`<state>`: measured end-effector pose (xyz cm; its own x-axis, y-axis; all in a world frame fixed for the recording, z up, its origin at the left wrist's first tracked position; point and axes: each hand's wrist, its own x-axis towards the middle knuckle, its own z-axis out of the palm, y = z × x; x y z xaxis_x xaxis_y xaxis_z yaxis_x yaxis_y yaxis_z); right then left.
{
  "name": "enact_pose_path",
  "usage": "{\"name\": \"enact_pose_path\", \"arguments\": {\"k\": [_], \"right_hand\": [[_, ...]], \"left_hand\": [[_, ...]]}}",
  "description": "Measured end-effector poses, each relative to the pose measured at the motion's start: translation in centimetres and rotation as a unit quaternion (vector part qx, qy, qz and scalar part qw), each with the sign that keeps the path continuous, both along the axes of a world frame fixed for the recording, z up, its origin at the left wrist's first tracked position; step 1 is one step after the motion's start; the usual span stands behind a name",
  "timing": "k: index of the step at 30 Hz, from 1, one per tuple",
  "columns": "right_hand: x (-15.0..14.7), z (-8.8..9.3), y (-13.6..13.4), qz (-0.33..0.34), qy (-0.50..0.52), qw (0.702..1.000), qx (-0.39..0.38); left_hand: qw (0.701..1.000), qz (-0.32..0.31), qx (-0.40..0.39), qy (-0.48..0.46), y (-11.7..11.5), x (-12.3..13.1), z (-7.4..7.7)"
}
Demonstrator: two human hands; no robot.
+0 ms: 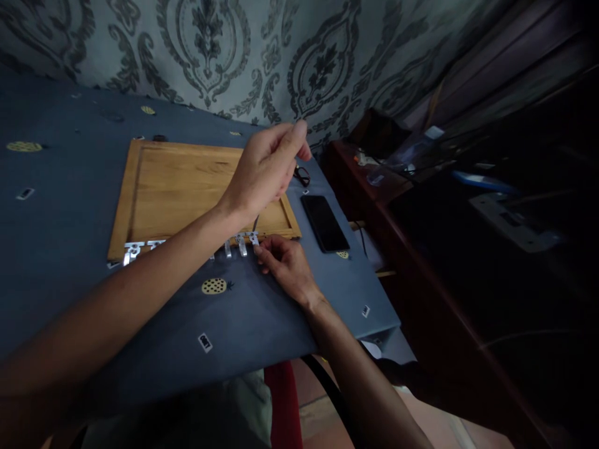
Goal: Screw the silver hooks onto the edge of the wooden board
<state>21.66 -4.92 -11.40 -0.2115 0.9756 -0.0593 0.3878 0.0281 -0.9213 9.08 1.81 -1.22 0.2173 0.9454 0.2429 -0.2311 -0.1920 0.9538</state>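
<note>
My left hand is raised over the right part of a wooden board, its fingers closed. Below it shows a thin dark shaft, apparently a screwdriver's, whose handle is hidden in the fist. The shaft's lower end is at the last small metal clip on the board's near edge. Thumb and fingertips of my right hand pinch that clip's near end. Several like shiny metal clips line the same edge, some hidden behind my left forearm. The board has a raised frame and lies flat on the blue cloth.
A black phone lies right of the board, with dark-rimmed glasses behind it. The blue patterned tablecloth reaches a patterned wall. Beyond the table's right edge stands dark red furniture with a clear plastic item on it.
</note>
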Motion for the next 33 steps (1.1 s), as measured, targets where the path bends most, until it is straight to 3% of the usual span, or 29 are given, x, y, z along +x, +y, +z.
{"name": "enact_pose_path", "arguments": {"k": [11, 33], "right_hand": [[0.06, -0.16, -0.01, -0.004, 0.001, 1.0, 0.005], [-0.08, -0.02, 0.05, -0.01, -0.017, 1.0, 0.004]], "left_hand": [[0.999, 0.036, 0.024, 0.017, 0.5, -0.44, 0.15], [1.0, 0.012, 0.004, -0.014, 0.17, 0.35, -0.5]]}}
